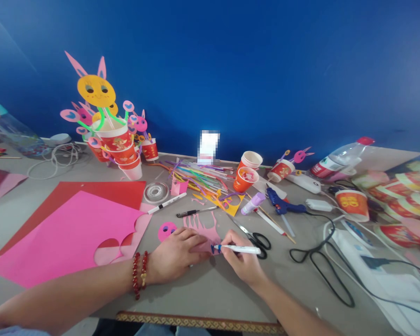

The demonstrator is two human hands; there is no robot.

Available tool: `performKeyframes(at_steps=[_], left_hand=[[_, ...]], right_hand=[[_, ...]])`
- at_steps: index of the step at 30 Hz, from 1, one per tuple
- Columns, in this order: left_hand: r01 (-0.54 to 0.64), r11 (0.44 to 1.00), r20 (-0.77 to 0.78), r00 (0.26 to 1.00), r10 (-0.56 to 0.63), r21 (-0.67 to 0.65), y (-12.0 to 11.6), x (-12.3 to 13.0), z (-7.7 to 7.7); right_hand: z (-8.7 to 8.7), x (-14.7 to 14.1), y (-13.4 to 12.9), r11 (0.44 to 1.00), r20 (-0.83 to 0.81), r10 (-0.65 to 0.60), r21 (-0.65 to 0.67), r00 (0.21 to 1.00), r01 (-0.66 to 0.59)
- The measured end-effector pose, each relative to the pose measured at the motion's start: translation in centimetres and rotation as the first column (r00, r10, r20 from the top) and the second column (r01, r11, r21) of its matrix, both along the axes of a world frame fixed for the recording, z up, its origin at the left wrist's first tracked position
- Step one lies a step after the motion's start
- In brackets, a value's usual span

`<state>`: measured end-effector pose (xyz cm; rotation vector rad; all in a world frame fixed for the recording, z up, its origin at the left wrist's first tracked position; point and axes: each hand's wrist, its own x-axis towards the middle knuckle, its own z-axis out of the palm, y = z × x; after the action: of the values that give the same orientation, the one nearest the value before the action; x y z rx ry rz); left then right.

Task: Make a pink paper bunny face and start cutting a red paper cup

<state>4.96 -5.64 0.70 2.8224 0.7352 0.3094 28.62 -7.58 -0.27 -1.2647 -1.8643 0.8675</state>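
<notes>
My right hand [243, 263] is closed around a white marker [243, 249], its blue tip on a light pink paper scrap [203, 227]. Blue marks show on the paper beside the tip. Flat on that scrap lies my left hand [182, 249], palm down, fingers stretched toward the marker. Just above the left hand is a bright pink paper disc [167, 230] with dark blue spots. A black pen [197, 212] and a white marker with a black end [167, 203] rest behind the scrap.
Black-handled scissors [254, 238] lie right of my right hand. Farther right are a blue glue gun [283, 203] and looping cables. Large pink sheets [73, 233] spread at the left. Behind stand red cups [245, 179], decorated cups and colourful sticks [199, 177].
</notes>
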Motion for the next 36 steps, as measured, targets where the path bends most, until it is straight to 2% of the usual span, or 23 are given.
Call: performKeyframes(at_steps=[11,20,26,36], left_hand=[[0.000,1.000,0.019,1.000,0.000,0.002,0.04,0.00,-0.37],[-0.004,1.000,0.025,1.000,0.003,0.007,0.01,-0.03,-0.38],[0.004,1.000,0.024,1.000,-0.004,0.001,0.07,-0.02,-0.31],[0.014,0.999,0.061,0.998,-0.012,-0.032,0.08,-0.06,-0.66]], right_hand=[[0.03,0.08,-0.03,1.000,-0.055,0.005,-0.019,0.998,-0.006],[0.13,-0.04,0.15,1.000,-0.034,0.010,0.004,0.999,-0.010],[-0.14,0.16,-0.05,0.998,-0.101,-0.026,-0.053,0.995,0.021],[-0.48,0.53,-0.15,0.997,-0.224,-0.059,-0.059,0.973,0.047]])
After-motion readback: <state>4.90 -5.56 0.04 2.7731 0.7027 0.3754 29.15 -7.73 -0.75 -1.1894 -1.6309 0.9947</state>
